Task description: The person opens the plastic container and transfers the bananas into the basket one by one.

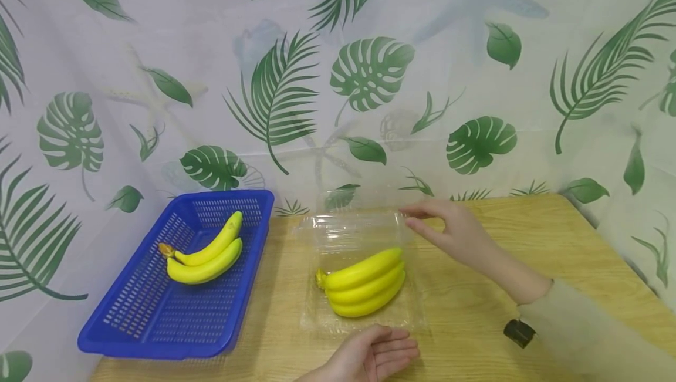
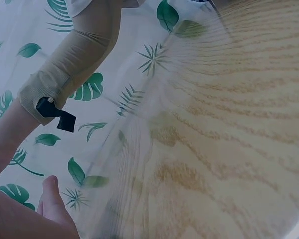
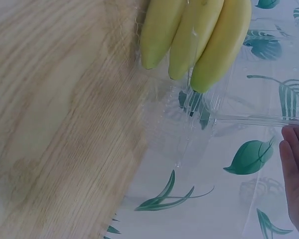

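Observation:
A clear plastic clamshell box (image 1: 327,322) lies on the table with its lid (image 1: 348,226) raised at the back. Inside it sits a bunch of yellow bananas (image 1: 364,288), its stem toward the left. My right hand (image 1: 454,232) is at the lid's right edge with fingers extended; in the right wrist view the fingertips (image 3: 290,137) meet that edge. In front of the box, my left hand (image 1: 372,355) is held palm up with straight fingers and holds nothing. The left wrist view shows only part of this hand (image 2: 55,206).
To the left stands a blue plastic basket (image 1: 232,335) holding a smaller bunch of bananas (image 1: 206,264). A leaf-patterned sheet (image 1: 369,135) hangs behind the wooden table (image 1: 475,323). A small black device (image 1: 519,333) is by the right sleeve.

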`<state>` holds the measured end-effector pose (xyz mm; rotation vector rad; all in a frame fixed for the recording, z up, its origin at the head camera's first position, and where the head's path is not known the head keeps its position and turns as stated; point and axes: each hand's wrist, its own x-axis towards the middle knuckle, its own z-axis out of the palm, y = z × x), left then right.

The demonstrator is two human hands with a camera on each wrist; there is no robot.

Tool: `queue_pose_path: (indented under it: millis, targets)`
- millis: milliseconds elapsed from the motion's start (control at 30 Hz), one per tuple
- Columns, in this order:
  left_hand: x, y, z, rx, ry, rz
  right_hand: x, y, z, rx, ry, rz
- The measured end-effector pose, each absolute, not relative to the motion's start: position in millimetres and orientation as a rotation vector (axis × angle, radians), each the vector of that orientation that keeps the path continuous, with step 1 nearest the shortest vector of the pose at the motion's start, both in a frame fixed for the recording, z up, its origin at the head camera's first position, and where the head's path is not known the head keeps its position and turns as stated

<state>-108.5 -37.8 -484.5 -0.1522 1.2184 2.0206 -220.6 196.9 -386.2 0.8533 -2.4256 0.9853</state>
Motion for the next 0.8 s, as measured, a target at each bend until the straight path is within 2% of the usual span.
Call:
queue_pose_path:
  millis: [367, 800]
  targets:
    - [-109.3, -37.2, -481.8, -0.158, 1.208, 2.031, -240.0, 195.8, -381.6, 0.735, -2.511, 1.108]
    - [-107.7, -38.2, -482.3, -0.142, 1.226, 2.021, -246.9, 194.1, -374.4, 0.673, -2.541, 1.281]
